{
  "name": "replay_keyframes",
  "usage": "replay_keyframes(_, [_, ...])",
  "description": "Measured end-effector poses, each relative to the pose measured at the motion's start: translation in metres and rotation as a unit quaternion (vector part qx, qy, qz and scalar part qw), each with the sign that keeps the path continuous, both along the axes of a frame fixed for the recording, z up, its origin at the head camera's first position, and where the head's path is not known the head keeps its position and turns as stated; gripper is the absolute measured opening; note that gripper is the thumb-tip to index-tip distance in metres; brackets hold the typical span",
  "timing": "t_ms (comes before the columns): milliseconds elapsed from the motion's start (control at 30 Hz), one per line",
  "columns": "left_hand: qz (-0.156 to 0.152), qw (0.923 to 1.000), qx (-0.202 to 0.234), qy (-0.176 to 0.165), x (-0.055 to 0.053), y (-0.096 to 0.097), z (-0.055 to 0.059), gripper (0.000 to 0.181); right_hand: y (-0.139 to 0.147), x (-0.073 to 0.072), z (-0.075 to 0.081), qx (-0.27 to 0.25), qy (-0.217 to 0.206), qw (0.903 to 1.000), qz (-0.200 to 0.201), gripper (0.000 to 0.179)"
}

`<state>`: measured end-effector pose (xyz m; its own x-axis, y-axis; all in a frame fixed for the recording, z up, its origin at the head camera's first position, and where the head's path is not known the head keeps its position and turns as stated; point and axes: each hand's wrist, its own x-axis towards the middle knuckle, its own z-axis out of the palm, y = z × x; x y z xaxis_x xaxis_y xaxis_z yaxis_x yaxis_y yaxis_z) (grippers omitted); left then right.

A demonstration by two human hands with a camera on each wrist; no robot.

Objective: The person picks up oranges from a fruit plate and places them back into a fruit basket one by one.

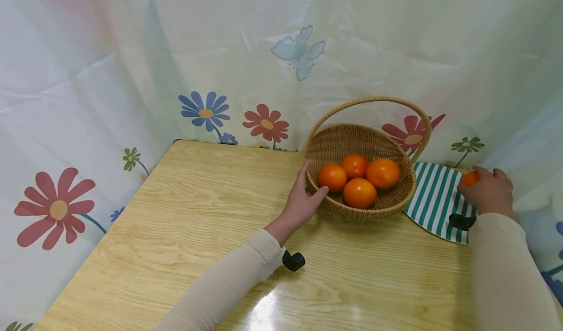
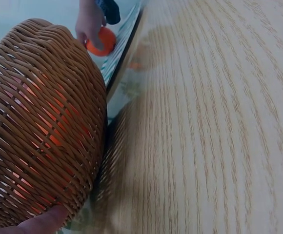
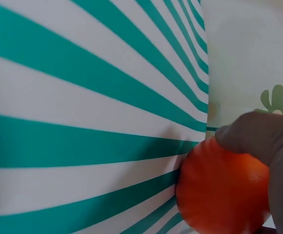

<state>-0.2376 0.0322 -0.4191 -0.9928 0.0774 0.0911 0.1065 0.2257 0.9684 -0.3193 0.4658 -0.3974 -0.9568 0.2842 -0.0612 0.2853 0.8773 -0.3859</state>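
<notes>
A wicker basket with a tall arched handle stands tilted toward me near the back of the table, holding several oranges. My left hand grips the basket's left rim, thumb at the near edge; in the left wrist view the thumb lies against the weave. Over at the right, my right hand holds a single orange on the green-and-white striped round board. Its thumb curls over the top of the fruit in the right wrist view.
The wooden table reaches back to a flowered curtain hanging behind and on both sides. The striped board lies close to the right of the basket, partly behind it. A black wrist camera sits under the left sleeve.
</notes>
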Motion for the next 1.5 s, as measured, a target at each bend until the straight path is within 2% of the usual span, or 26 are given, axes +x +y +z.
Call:
replay_keyframes(367, [-0.008, 0.9999, 0.009, 0.001, 0.003, 0.003, 0.002, 0.079, -0.002, 0.013, 0.007, 0.023, 0.022, 0.9994, -0.014, 0.067])
replay_keyframes(633, [-0.01, 0.9999, 0.012, -0.002, 0.004, 0.002, 0.004, 0.078, -0.009, 0.02, 0.013, 0.002, 0.031, 0.9995, -0.004, 0.068])
replay_keyframes(1000, [-0.003, 0.9999, 0.007, -0.01, 0.001, 0.0, 0.006, 0.078, -0.031, 0.034, 0.029, 0.011, 0.06, 0.9967, 0.053, 0.067])
replay_keyframes(1200, [0.001, 0.9998, 0.003, -0.019, -0.001, 0.0, 0.007, 0.078, -0.043, 0.043, 0.038, 0.03, 0.087, 0.993, 0.075, 0.065])
replay_keyframes(1500, [0.0, 0.9996, 0.01, -0.025, -0.005, 0.001, 0.006, 0.077, -0.061, 0.057, 0.052, 0.039, 0.104, 0.9886, 0.102, 0.066])
